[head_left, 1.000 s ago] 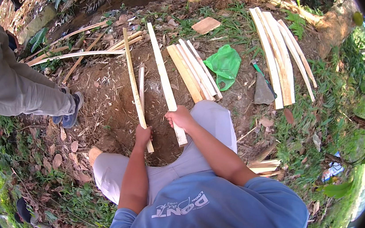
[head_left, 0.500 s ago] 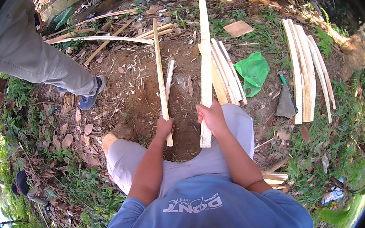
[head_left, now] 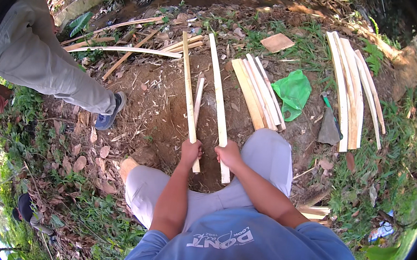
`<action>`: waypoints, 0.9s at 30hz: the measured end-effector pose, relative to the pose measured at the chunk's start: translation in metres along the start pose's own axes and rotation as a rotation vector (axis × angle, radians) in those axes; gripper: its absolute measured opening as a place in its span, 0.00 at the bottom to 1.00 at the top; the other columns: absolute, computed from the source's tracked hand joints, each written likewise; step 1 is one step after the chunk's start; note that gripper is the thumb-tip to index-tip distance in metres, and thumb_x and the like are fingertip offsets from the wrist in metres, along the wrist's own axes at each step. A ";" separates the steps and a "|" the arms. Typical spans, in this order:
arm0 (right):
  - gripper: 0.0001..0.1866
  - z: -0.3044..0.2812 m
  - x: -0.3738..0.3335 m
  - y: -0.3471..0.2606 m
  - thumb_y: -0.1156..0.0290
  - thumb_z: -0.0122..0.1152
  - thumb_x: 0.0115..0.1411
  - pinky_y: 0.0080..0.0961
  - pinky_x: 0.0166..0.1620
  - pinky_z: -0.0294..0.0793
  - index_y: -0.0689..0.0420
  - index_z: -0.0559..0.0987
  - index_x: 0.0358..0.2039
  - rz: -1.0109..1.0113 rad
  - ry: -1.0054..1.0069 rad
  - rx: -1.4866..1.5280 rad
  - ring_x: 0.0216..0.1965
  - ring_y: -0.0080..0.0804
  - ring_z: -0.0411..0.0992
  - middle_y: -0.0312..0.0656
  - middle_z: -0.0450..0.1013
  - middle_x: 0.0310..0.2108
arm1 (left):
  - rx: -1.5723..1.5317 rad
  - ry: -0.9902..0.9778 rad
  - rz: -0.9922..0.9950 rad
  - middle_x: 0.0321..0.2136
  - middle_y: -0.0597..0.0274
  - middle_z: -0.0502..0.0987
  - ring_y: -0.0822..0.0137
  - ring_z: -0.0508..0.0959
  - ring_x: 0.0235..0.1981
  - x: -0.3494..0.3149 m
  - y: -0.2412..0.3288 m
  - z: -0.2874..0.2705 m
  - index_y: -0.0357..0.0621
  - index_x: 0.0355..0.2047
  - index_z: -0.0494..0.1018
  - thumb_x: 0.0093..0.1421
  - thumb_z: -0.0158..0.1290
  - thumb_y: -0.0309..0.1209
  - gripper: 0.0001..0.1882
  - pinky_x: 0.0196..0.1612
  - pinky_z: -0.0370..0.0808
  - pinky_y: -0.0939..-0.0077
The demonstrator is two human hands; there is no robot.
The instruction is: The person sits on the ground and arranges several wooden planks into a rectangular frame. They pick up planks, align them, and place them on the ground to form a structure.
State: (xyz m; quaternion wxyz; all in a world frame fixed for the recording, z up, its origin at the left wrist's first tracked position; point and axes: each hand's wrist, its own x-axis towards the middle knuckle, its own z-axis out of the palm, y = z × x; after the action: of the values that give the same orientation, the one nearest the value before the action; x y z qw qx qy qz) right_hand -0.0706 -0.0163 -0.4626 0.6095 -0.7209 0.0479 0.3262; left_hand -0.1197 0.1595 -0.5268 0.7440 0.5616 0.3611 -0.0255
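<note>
My left hand is closed around the lower end of a long pale wooden strip, which points away from me. Beside it, my right hand grips a second wooden strip near its bottom end. The two strips run roughly side by side, a gap of bare soil between them. A shorter, narrower strip shows just right of the left one; its lower end is hidden behind that strip. To the right of my right hand, several cut strips lie in a group beyond my knee.
A green plastic bag and a green-handled blade tool lie right of the group. Farther right is a row of long strips. Loose sticks lie at the far left, near a standing person's leg. Another person is at lower left.
The strip in my right hand has come down and swung left, closer to the other strip. My right hand moved left and lower. The left hand still holds its strip.
</note>
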 end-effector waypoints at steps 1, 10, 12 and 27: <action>0.04 0.001 0.003 0.001 0.78 0.60 0.57 0.28 0.23 0.72 0.64 0.75 0.31 -0.013 0.013 -0.022 0.18 0.28 0.71 0.39 0.72 0.20 | -0.083 -0.046 -0.023 0.17 0.62 0.69 0.69 0.68 0.11 0.000 0.006 0.000 0.39 0.30 0.66 0.61 0.53 0.23 0.05 0.14 0.66 0.71; 0.21 0.002 0.008 -0.009 0.53 0.64 0.67 0.27 0.27 0.74 0.62 0.75 0.36 0.033 -0.060 0.126 0.23 0.27 0.74 0.40 0.75 0.26 | 0.080 -0.133 0.058 0.18 0.63 0.70 0.70 0.70 0.13 -0.036 0.031 0.013 0.40 0.31 0.67 0.64 0.53 0.28 0.07 0.15 0.67 0.70; 0.28 -0.001 0.013 -0.004 0.45 0.61 0.67 0.26 0.27 0.74 0.63 0.76 0.38 0.053 -0.046 0.168 0.23 0.28 0.75 0.41 0.75 0.26 | 0.175 -0.140 0.061 0.21 0.59 0.75 0.69 0.75 0.15 -0.042 0.044 0.015 0.37 0.34 0.70 0.66 0.55 0.33 0.11 0.16 0.70 0.71; 0.25 0.001 0.031 0.028 0.49 0.49 0.75 0.31 0.45 0.78 0.61 0.78 0.50 0.143 -0.152 0.592 0.38 0.30 0.77 0.44 0.78 0.40 | 0.459 0.065 0.194 0.33 0.41 0.82 0.52 0.84 0.35 -0.056 0.019 0.063 0.29 0.39 0.77 0.72 0.51 0.47 0.26 0.40 0.77 0.60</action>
State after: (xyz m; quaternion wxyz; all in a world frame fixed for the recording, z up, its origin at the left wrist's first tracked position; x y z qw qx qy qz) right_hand -0.0601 -0.0121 -0.5024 0.7703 -0.4806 0.1454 0.3931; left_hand -0.1211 0.0923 -0.4731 0.5840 0.7484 0.3140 -0.0172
